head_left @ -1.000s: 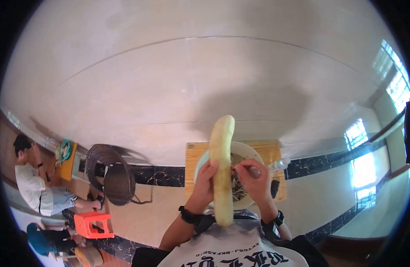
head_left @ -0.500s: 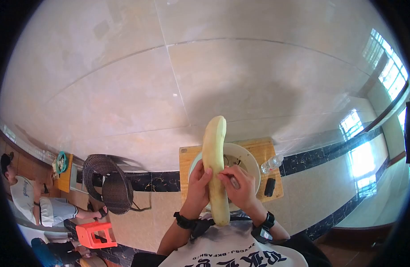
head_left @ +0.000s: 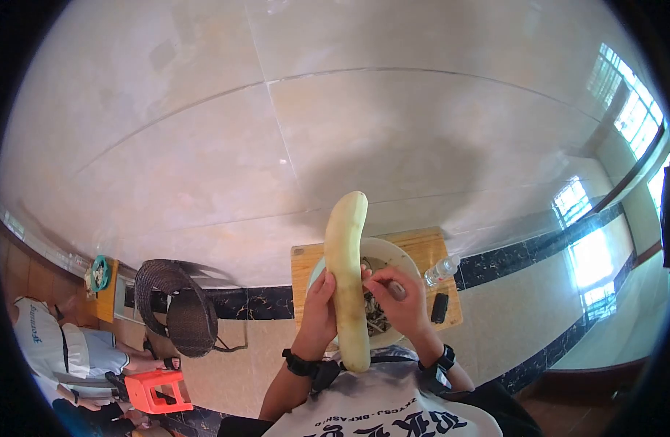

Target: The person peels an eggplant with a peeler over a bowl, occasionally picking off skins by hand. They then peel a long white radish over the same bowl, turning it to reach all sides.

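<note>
A long, pale yellow-green gourd (head_left: 345, 251) stands nearly upright in front of my chest, its lower end close to my shirt. My left hand (head_left: 319, 304) is wrapped round its left side at mid-length. On the other side, my right hand (head_left: 400, 302) is closed, its fingertips near the gourd's surface. A small tool with a rounded greyish handle end (head_left: 397, 290) pokes out of that fist; its working end is hidden. Behind and below the gourd is a wide pale bowl (head_left: 415, 271) with dark, thin scraps in it.
The bowl stands on a small wooden table (head_left: 306, 255) against the tiled wall. A clear plastic bottle (head_left: 442, 270) and a black object (head_left: 439, 308) lie right of it. Leftward are a dark wicker chair (head_left: 191, 320), a red stool (head_left: 158, 391) and seated people (head_left: 80, 349).
My right hand has shifted slightly up and right, its fingertips pulling a little away from the gourd. The gourd has moved slightly left. At the left, a seated person has leaned.
</note>
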`<action>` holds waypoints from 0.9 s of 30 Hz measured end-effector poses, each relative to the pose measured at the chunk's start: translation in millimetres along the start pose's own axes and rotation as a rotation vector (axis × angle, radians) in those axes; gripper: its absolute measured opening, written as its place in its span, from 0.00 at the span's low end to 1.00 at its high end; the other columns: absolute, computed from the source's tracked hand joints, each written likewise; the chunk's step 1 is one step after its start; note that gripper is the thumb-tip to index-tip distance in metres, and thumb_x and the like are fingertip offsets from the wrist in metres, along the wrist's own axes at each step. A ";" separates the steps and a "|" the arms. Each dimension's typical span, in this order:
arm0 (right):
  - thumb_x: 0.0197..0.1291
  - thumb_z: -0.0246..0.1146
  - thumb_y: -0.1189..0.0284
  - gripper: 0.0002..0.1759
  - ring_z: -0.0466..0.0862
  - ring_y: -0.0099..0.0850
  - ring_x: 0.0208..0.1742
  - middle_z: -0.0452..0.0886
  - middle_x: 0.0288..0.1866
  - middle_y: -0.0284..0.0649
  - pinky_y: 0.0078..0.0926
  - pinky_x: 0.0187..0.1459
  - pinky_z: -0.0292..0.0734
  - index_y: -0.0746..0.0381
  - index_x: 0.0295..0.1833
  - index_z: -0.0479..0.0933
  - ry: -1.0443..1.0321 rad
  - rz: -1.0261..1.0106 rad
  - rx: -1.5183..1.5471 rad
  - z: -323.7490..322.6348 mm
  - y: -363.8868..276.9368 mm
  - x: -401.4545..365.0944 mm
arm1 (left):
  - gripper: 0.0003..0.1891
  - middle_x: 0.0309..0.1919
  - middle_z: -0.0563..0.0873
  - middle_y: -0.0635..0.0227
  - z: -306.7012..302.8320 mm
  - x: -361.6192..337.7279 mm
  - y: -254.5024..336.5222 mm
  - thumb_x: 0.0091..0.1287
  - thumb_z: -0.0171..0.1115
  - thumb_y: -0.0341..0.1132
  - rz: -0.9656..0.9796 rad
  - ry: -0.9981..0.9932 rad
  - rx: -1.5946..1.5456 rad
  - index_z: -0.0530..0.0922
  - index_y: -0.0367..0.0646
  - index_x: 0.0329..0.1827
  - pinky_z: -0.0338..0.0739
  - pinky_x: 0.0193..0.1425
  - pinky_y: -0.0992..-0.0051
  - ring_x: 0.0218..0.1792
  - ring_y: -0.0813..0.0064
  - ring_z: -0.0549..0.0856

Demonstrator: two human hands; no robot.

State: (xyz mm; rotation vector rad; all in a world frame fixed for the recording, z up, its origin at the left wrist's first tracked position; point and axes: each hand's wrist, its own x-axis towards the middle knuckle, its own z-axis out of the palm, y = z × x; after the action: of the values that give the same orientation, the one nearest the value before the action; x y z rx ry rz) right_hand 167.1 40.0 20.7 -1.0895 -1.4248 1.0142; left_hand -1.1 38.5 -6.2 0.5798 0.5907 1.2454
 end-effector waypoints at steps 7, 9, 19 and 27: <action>0.63 0.71 0.79 0.05 0.86 0.29 0.37 0.87 0.36 0.43 0.28 0.41 0.80 0.67 0.42 0.82 0.025 -0.089 -0.100 8.9 5.7 -3.2 | 0.32 0.68 0.80 0.55 -3.3 -3.9 1.4 0.81 0.50 0.55 -0.113 -0.059 -0.127 0.66 0.38 0.76 0.76 0.70 0.66 0.66 0.66 0.80; 0.63 0.71 0.79 0.05 0.86 0.29 0.36 0.87 0.35 0.42 0.28 0.40 0.80 0.66 0.42 0.82 0.028 -0.125 -0.168 10.8 1.7 -3.1 | 0.32 0.68 0.79 0.55 -2.1 -4.9 0.1 0.81 0.50 0.55 -0.118 -0.057 -0.152 0.66 0.38 0.77 0.77 0.69 0.65 0.65 0.65 0.81; 0.65 0.68 0.79 0.02 0.86 0.28 0.34 0.86 0.35 0.41 0.28 0.39 0.79 0.66 0.40 0.82 0.026 -0.025 -0.119 -5.4 -5.7 0.6 | 0.30 0.68 0.78 0.56 -6.2 -6.5 6.5 0.80 0.55 0.41 -0.057 -0.156 -0.208 0.59 0.45 0.82 0.79 0.68 0.61 0.65 0.62 0.81; 0.60 0.71 0.80 0.07 0.86 0.40 0.34 0.85 0.35 0.43 0.32 0.36 0.80 0.63 0.44 0.83 -0.025 -0.321 -0.240 0.5 -7.5 3.3 | 0.33 0.69 0.77 0.56 -4.7 -6.0 -4.9 0.77 0.58 0.26 -0.075 0.019 -0.079 0.57 0.45 0.83 0.75 0.72 0.64 0.69 0.66 0.77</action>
State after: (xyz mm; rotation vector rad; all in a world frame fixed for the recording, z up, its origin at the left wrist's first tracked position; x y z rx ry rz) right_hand 165.6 41.5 28.7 -0.9773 -1.7096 0.6413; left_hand -2.2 32.0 -12.4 0.4762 0.5712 1.1988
